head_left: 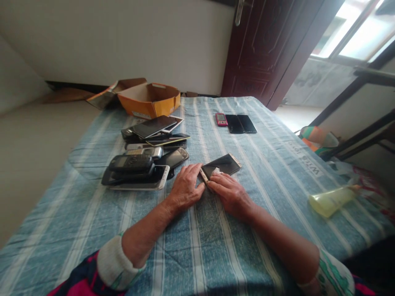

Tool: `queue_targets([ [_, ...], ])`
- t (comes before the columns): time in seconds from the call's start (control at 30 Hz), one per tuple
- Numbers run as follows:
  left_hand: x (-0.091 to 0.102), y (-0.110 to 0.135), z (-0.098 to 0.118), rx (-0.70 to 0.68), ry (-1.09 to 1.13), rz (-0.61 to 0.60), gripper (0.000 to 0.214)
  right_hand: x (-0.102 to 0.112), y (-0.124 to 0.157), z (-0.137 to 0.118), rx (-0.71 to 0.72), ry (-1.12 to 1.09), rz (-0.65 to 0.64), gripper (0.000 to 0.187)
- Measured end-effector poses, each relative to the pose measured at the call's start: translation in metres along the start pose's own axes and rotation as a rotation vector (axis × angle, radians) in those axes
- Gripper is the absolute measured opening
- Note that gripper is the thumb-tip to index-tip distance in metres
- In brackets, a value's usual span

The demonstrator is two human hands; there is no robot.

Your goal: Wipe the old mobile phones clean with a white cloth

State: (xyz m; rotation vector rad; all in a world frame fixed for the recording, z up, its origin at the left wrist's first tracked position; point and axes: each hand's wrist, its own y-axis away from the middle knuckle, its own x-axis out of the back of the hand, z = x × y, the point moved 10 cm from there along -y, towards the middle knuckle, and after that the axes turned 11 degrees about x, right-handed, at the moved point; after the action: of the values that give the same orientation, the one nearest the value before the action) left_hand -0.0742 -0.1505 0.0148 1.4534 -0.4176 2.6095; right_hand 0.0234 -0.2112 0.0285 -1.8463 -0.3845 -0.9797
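A smartphone [226,164] with a dark screen and gold-white ends lies flat on the tablecloth, angled up to the right. My left hand [187,183] grips its left end between thumb and fingers. Under the fingertips of my right hand [230,192] is a small crumpled white tissue [216,171], pressed against the lower left of the screen. Most of the tissue is hidden by those fingers. Just left of my left hand is a loose pile of old phones, with a black phone [132,163] and a white-edged smartphone [160,179] at its near end.
Behind the pile stands an open orange cardboard box [151,102]. A pink keypad phone [221,119] and two black smartphones [242,123] lie side by side farther back. At the right is a yellowish bottle [331,200] on its side. Striped blue cloth [197,246] covers the table.
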Motion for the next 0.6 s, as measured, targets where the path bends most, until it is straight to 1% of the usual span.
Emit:
queue_targets([
  [0.13, 0.002, 0.0, 0.0, 0.0, 0.015, 0.002, 0.055, 0.004, 0.002, 0.007, -0.083, 0.048, 0.055, 0.03],
  [0.2, 0.002, 0.001, 0.0, 0.005, 0.015, 0.002, 0.053, 0.003, 0.003, 0.008, -0.091, 0.071, 0.058, 0.027],
  [0.33, 0.001, 0.001, 0.001, 0.016, 0.007, -0.013, 0.052, -0.004, 0.0, 0.006, -0.049, 0.067, 0.052, 0.028],
  [0.43, 0.002, 0.001, 0.002, 0.011, 0.0, -0.002, 0.052, -0.008, -0.002, 0.003, -0.019, 0.087, 0.049, 0.03],
  [0.6, 0.001, 0.002, 0.004, -0.003, -0.021, 0.005, 0.05, -0.007, -0.005, 0.0, 0.004, 0.102, 0.051, 0.03],
])
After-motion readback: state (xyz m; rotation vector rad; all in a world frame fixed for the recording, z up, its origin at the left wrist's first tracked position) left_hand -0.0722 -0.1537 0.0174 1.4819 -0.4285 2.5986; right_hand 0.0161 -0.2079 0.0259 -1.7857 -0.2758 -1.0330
